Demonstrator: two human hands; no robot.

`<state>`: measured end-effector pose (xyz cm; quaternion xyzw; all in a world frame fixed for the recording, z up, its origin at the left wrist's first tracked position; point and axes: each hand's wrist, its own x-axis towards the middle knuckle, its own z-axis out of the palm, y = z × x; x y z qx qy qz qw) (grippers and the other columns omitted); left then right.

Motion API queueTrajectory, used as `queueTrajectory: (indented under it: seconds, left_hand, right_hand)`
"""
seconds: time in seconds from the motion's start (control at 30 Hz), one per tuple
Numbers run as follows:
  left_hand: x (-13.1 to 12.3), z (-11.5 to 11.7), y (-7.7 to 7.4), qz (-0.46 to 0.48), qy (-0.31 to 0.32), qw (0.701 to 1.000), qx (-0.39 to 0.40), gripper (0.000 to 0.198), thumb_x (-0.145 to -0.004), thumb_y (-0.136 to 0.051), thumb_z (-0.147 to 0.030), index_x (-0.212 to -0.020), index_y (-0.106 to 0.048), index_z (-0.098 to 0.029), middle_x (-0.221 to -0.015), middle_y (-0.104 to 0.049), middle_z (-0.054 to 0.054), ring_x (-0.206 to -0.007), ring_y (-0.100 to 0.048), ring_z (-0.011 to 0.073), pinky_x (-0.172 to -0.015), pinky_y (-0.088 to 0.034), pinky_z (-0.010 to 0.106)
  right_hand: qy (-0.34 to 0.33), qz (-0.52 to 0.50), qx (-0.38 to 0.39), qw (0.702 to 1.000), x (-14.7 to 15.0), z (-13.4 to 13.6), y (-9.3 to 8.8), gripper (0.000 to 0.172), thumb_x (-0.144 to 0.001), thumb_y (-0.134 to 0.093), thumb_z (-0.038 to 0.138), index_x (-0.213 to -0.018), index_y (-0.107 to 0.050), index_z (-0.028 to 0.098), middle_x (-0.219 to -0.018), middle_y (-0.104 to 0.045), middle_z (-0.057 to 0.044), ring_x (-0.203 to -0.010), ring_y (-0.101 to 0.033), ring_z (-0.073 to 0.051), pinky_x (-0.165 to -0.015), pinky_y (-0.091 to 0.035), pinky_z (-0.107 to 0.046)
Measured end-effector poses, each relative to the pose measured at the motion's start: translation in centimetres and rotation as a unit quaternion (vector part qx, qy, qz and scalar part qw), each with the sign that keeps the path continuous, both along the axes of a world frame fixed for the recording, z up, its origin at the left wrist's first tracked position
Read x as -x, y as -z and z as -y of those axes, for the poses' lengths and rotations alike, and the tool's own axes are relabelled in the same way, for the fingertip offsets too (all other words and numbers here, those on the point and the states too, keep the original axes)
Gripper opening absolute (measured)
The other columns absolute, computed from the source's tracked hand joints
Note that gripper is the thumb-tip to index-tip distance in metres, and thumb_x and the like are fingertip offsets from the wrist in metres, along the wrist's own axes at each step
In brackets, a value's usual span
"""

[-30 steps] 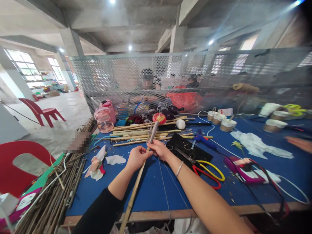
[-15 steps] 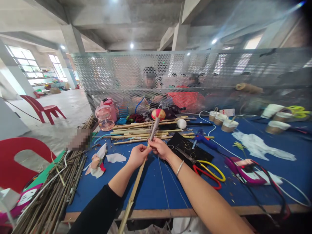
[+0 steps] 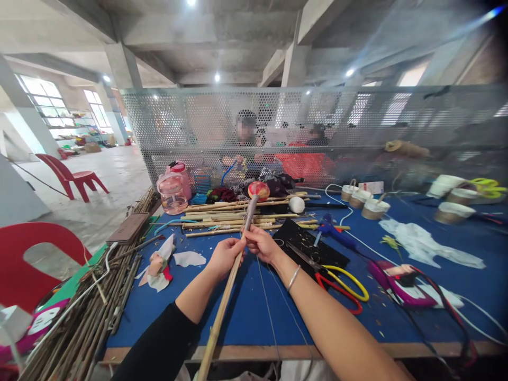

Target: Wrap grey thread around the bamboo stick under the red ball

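A bamboo stick [image 3: 222, 312] slants from the front edge up between my two hands. Its far part is wrapped in grey thread [image 3: 249, 212] and ends in a red and yellow ball [image 3: 259, 191]. My left hand [image 3: 225, 257] is closed around the bare bamboo just below the wrapping. Right beside it, my right hand [image 3: 261, 244] pinches the stick at the wrapping's lower end, its fingertips partly hidden. Thin grey threads [image 3: 262, 286] run from near my hands down past the table edge.
Bamboo sticks [image 3: 214, 218] and a white ball [image 3: 297, 205] lie behind my hands. Scissors [image 3: 345, 286] and a blue glue gun [image 3: 331, 227] lie to the right. Brown sticks [image 3: 85, 301] are piled left, near a pink bottle [image 3: 173, 193]. A perforated metal screen [image 3: 190, 121] stands behind, with people beyond.
The ball's pattern now shows a different side, so the stick has turned about its length. Both hands keep nearly the same place and grip. The view has shifted slightly.
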<state>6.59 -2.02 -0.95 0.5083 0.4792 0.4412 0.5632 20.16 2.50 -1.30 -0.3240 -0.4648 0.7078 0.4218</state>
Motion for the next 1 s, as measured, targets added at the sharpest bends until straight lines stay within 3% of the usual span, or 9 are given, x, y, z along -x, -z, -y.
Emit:
queueTrajectory:
  seconds: [0.07, 0.13, 0.23, 0.3, 0.53, 0.63, 0.73, 0.8, 1.0]
  left_hand:
    - [0.0, -0.1, 0.0, 0.062, 0.048, 0.996, 0.046, 0.048, -0.067, -0.058, -0.061, -0.078, -0.057, -0.014, -0.058, -0.053, -0.001, -0.043, -0.045, 0.0073, -0.043, -0.035, 0.021]
    - [0.2, -0.2, 0.5, 0.027, 0.053, 0.997, 0.044, 0.05, -0.068, -0.057, -0.061, -0.083, -0.059, -0.013, -0.059, -0.055, 0.0, -0.043, -0.047, 0.0082, -0.043, -0.035, 0.021]
    - [0.4, -0.5, 1.2, -0.103, -0.017, 0.992, -0.064, 0.043, -0.065, -0.064, -0.055, -0.079, -0.061, -0.014, -0.056, -0.053, -0.003, -0.046, -0.045, 0.0078, -0.045, -0.032, 0.02]
    - [0.4, -0.5, 1.4, -0.133, -0.053, 0.984, -0.106, 0.039, -0.06, -0.069, -0.049, -0.075, -0.061, -0.014, -0.054, -0.052, -0.004, -0.047, -0.043, 0.007, -0.046, -0.031, 0.019]
    - [-0.2, -0.2, 0.1, 0.041, 0.028, 0.998, 0.042, 0.048, -0.067, -0.055, -0.061, -0.075, -0.057, -0.015, -0.055, -0.053, -0.001, -0.038, -0.039, 0.0074, -0.04, -0.029, 0.022]
    - [-0.1, -0.1, 0.3, -0.051, 0.011, 0.999, -0.011, 0.046, -0.07, -0.052, -0.06, -0.071, -0.057, -0.014, -0.053, -0.05, -0.002, -0.042, -0.039, 0.0075, -0.042, -0.028, 0.021]
    - [0.1, -0.1, 0.8, -0.151, -0.043, 0.983, -0.096, 0.037, -0.063, -0.065, -0.05, -0.064, -0.055, -0.015, -0.052, -0.045, -0.004, -0.047, -0.036, 0.0064, -0.046, -0.025, 0.02]
    - [0.1, -0.1, 0.8, -0.168, -0.059, 0.98, -0.093, 0.035, -0.058, -0.07, -0.046, -0.06, -0.053, -0.015, -0.05, -0.043, -0.006, -0.046, -0.033, 0.0056, -0.045, -0.023, 0.02]
    - [-0.7, 0.1, 0.3, 0.008, 0.001, 0.999, 0.033, 0.046, -0.068, -0.053, -0.062, -0.072, -0.054, -0.017, -0.05, -0.046, -0.004, -0.039, -0.036, 0.0072, -0.041, -0.028, 0.022]
  right_hand:
    - [0.002, -0.009, 0.008, 1.0, -0.1, 0.0, -0.1, 0.038, -0.062, -0.071, 0.038, -0.082, -0.046, 0.018, -0.045, -0.034, 0.011, -0.035, -0.021, -0.002, -0.036, -0.005, -0.016]
    - [0.015, 0.014, 0.003, 1.0, -0.2, -0.1, 0.1, 0.037, -0.063, -0.071, 0.038, -0.079, -0.045, 0.018, -0.047, -0.038, 0.009, -0.035, -0.022, -0.002, -0.036, -0.005, -0.017]
    - [0.033, 0.055, 0.0, 0.998, 0.0, -0.2, 0.4, 0.036, -0.063, -0.07, 0.039, -0.074, -0.043, 0.019, -0.045, -0.034, 0.01, -0.034, -0.018, -0.002, -0.035, -0.005, -0.018]
    - [0.039, 0.062, -0.001, 0.997, 0.2, -0.1, 0.3, 0.036, -0.063, -0.07, 0.039, -0.073, -0.042, 0.019, -0.045, -0.032, 0.011, -0.034, -0.017, -0.002, -0.035, -0.004, -0.018]
    - [0.006, -0.035, 0.002, 0.999, -0.2, 0.1, -0.3, 0.04, -0.061, -0.072, 0.04, -0.076, -0.042, 0.019, -0.044, -0.024, 0.013, -0.036, -0.011, -0.002, -0.038, -0.003, -0.018]
    - [0.007, 0.019, 0.005, 1.0, -0.3, -0.2, 0.4, 0.04, -0.061, -0.072, 0.041, -0.073, -0.041, 0.019, -0.043, -0.027, 0.013, -0.036, -0.014, -0.002, -0.036, -0.004, -0.018]
    - [0.029, 0.074, -0.009, 0.997, 0.0, -0.4, 1.0, 0.038, -0.061, -0.071, 0.041, -0.074, -0.044, 0.018, -0.045, -0.032, 0.011, -0.035, -0.02, -0.003, -0.035, -0.007, -0.018]
    - [0.036, 0.075, -0.016, 0.996, 0.2, -0.3, 0.9, 0.037, -0.061, -0.071, 0.041, -0.075, -0.045, 0.018, -0.045, -0.034, 0.01, -0.036, -0.021, -0.003, -0.034, -0.008, -0.018]
    - [0.0, -0.006, -0.017, 1.0, 0.1, 0.0, -0.1, 0.039, -0.063, -0.071, 0.041, -0.082, -0.045, 0.018, -0.047, -0.036, 0.01, -0.036, -0.021, -0.002, -0.037, -0.005, -0.018]
